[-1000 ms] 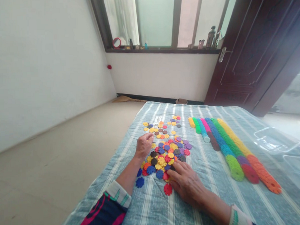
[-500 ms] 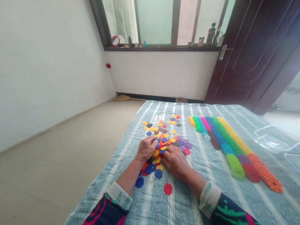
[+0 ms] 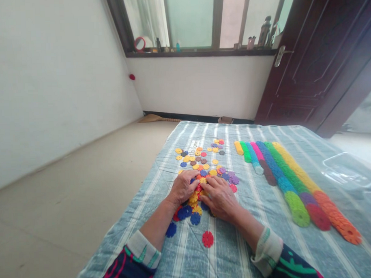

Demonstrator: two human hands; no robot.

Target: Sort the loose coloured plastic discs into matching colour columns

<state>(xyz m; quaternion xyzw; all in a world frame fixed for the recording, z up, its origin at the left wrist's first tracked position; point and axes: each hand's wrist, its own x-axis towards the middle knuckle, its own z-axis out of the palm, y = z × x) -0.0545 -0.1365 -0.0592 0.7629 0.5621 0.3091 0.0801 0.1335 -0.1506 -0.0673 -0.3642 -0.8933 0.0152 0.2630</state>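
A heap of small flower-shaped plastic discs in many colours lies on a blue striped cloth. My left hand and my right hand meet over the near side of the heap. Their fingers are curled and pressed together on red and yellow discs between them. Exactly which discs each hand grips is hidden by the fingers. Blue discs lie under my wrists. A lone red disc and a lone blue disc lie nearer to me.
Several long rods of stacked discs, in yellow, green, blue, pink and orange, lie side by side right of the heap. Clear plastic trays sit at the cloth's right edge. A dark door stands behind; bare floor lies to the left.
My right hand slid forward from the near edge of the heap to meet my left hand. My left hand drew back from the far discs onto the middle of the heap.
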